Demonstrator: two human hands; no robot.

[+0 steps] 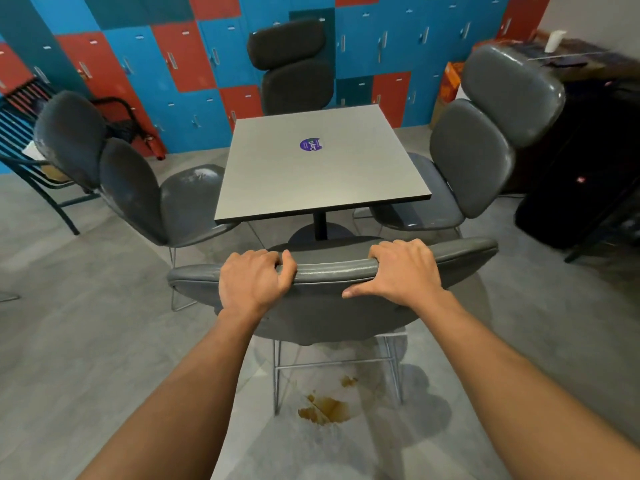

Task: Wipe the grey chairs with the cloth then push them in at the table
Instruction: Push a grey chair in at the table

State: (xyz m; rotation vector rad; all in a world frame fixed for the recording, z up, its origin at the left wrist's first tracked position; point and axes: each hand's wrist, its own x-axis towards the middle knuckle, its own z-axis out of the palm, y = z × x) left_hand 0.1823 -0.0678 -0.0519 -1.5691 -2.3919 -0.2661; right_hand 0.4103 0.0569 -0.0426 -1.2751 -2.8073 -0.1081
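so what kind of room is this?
Probably a staff break room or locker area: a wall of blue and red lockers, a small square table ringed by grey chairs, and a stained floor.

A staff break room or locker area in a workplace or institution. The back wall is a grid of locker doors (194,60) in blue, teal and red, each with a small handle and label plate. A square grey pedestal table (277,174) bearing a round purple sticker (309,144) stands in the middle, with four padded grey chairs (485,133) on wire legs set around it, one to a side. The floor (86,323) is grey and tiled, with a brown stain (325,408). A dark counter (588,64) at the right carries a white cup (554,40).
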